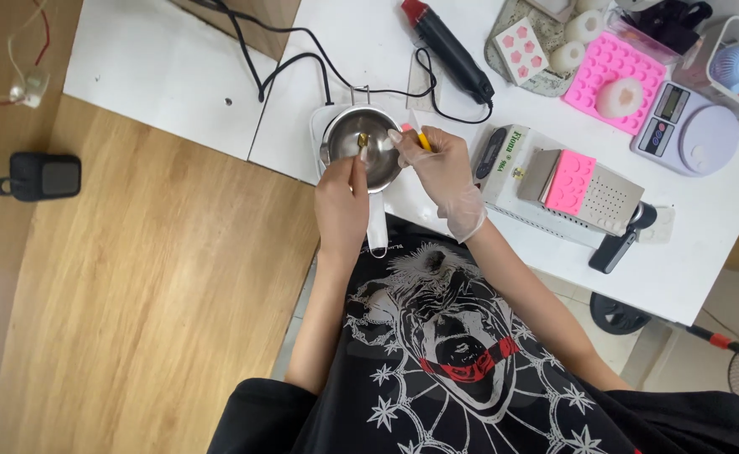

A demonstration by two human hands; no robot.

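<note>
Pot (pixel 368 150), small, stainless steel, standing on a white base at the near edge of the white desk (pixel 168 76), its handle pointing back toward us. Inside we see a small yellowish lump (pixel 362 139) against the bare metal bottom; the rest of the bowl looks nearly empty and shiny.

Left hand (pixel 341 206), bare: fingers closed around a thin stick-like tool whose tip reaches into the pot at the lump. Right hand (pixel 447 172), in a clear thin glove: pinching a slim yellow and pink item (pixel 420 139) at the pot's right rim; we cannot tell what kind of item it is.

Judged from the contents, we are early in the work at the pot: only the one small piece lies in it, still solid in shape, and nothing looks poured or filled.

Also on the desk, to the right:
- black heat gun (pixel 453 50) with red nozzle, cable trailing across the top
- grey tray (pixel 504 63) bearing a white block with pink flower shapes
- pink silicone mould (pixel 609 71) with a pale rounded piece on it
- lilac kitchen scale (pixel 689 126)
- white box-shaped appliance (pixel 546 210) with a metal plate and a second pink mould (pixel 569 181) resting on top

Floor, left: wood boards, a small black device (pixel 40 176).
</note>
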